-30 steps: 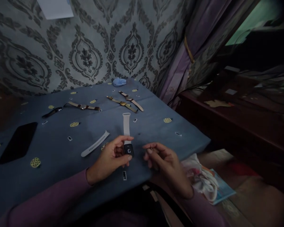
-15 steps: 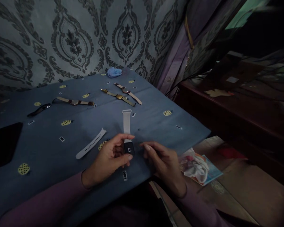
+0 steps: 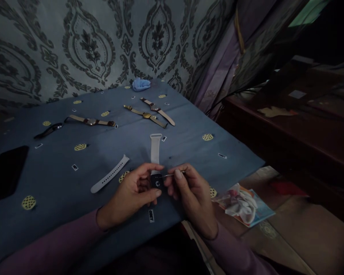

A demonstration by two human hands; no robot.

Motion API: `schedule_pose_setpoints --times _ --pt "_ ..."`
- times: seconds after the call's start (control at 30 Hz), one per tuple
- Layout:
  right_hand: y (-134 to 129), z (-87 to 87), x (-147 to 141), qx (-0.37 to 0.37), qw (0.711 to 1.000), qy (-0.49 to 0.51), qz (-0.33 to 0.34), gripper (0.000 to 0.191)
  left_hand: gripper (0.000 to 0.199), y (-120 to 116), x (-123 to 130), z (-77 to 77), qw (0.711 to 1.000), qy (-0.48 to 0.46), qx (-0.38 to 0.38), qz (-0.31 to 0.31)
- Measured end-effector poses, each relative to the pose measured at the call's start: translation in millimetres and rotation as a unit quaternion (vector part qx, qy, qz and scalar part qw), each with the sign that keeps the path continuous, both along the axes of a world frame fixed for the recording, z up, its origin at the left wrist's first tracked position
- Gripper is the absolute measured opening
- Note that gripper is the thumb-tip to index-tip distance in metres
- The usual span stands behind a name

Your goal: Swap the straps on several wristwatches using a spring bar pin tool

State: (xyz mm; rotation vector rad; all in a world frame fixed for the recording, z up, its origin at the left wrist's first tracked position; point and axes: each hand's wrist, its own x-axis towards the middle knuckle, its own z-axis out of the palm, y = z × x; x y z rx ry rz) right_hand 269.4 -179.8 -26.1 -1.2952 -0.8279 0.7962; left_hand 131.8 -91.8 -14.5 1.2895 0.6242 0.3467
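The left hand [image 3: 129, 193] pinches a small black watch body [image 3: 156, 181] between thumb and fingers, the thumb at its lower edge and the index finger laid across its top end, just above the near part of the table. The right hand [image 3: 193, 196] pinches a thin metallic tool [image 3: 169, 175] between thumb and forefinger, its tip pointing at the watch body's upper right side; whether it touches cannot be told. The watch body is a rounded rectangle, smooth and dark, with a pale ring of marks in its middle. From its far end runs a flat, pale strap [image 3: 155, 149] ending in a loop, and a matching loose strap [image 3: 110, 174], pierced with a row of holes, lies curved to the left. Around them spreads a blue tablecloth [image 3: 186, 133] printed with yellow pineapples and small labels. Farther back lie a brown-and-tan watch [image 3: 91, 122], a black watch [image 3: 50, 130], a gold-toned watch [image 3: 146, 115] and another leather-look watch [image 3: 155, 108]; a flat black slab [image 3: 8, 172] rests at the left. Crumpled blue cloth [image 3: 141, 84] sits near the wall [image 3: 120, 23], papered in dark damask medallions. A folded purple curtain [image 3: 220, 72] hangs beside dark reddish furniture [image 3: 243, 122], and below, a clear plastic bag [image 3: 240, 202] lies above tiled floor [image 3: 318, 233].
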Motion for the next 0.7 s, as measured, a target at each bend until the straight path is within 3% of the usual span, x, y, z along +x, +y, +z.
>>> schedule_pose_setpoints --times 0.7 --pt "-3 -13.8 -2 0.041 0.993 -0.114 -0.013 0.018 0.043 0 0 0.3 1.000 -0.002 -0.011 -0.001"
